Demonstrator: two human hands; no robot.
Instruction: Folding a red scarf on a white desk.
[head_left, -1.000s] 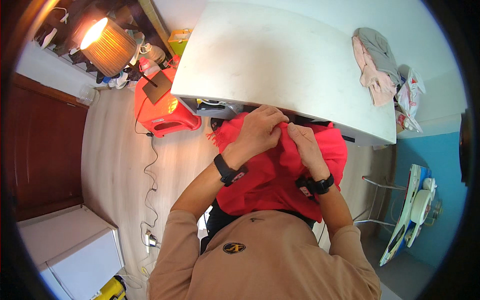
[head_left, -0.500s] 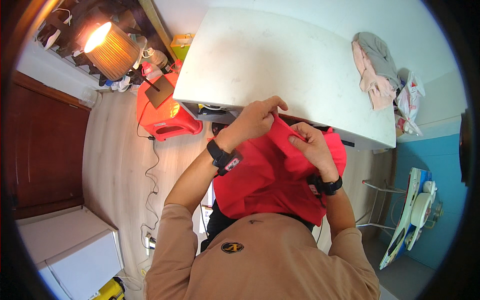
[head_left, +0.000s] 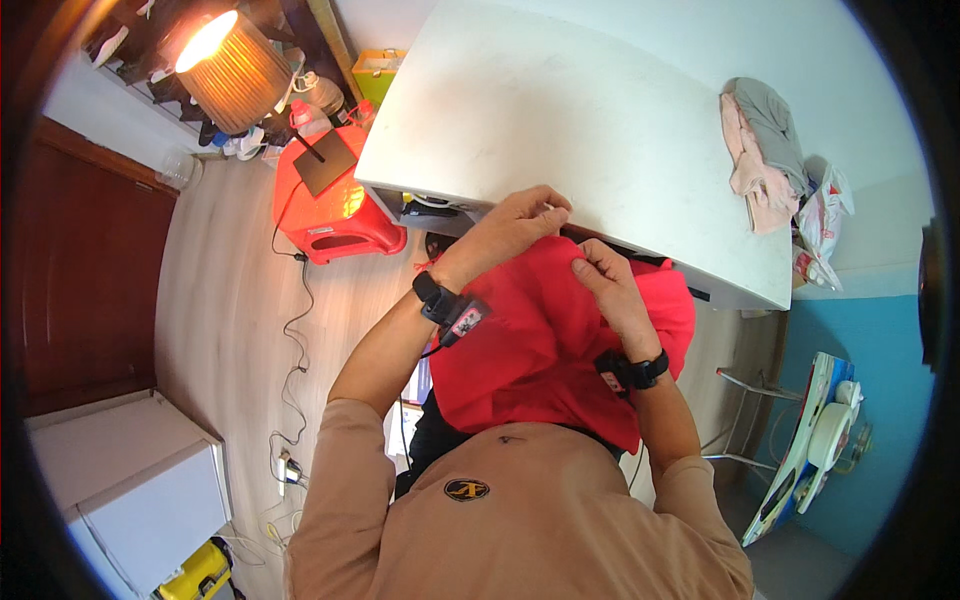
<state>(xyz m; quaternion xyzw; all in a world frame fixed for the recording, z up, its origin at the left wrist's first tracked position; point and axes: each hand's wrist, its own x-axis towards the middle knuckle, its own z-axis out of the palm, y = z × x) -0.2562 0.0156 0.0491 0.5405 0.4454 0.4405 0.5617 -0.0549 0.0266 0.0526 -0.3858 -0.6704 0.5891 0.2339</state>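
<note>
A red cloth (head_left: 530,335) lies in loose folds across my lap, its far end reaching up beside the white table's front edge. My left hand (head_left: 512,232) is over the cloth's far edge, fingers curled and pressed together near the tabletop. What sits between those fingertips is too small to make out. My right hand (head_left: 613,290) is closed on the cloth a little to the right, thumb and fingers pinching a fold near its upper edge. Both wrists wear black straps with small devices.
The white table (head_left: 560,110) stands ahead, with grey and pink clothes (head_left: 765,150) and a plastic bag (head_left: 825,215) at its right. A lit lamp (head_left: 235,75) rests on a red stool (head_left: 340,225) at left. A cable (head_left: 300,340) crosses the floor; a folding rack (head_left: 745,400) stands right.
The strip of cloth stretched between my hands has dropped into looser folds. My left fingers have curled in, and my right hand has shifted slightly left. The view has turned slightly.
</note>
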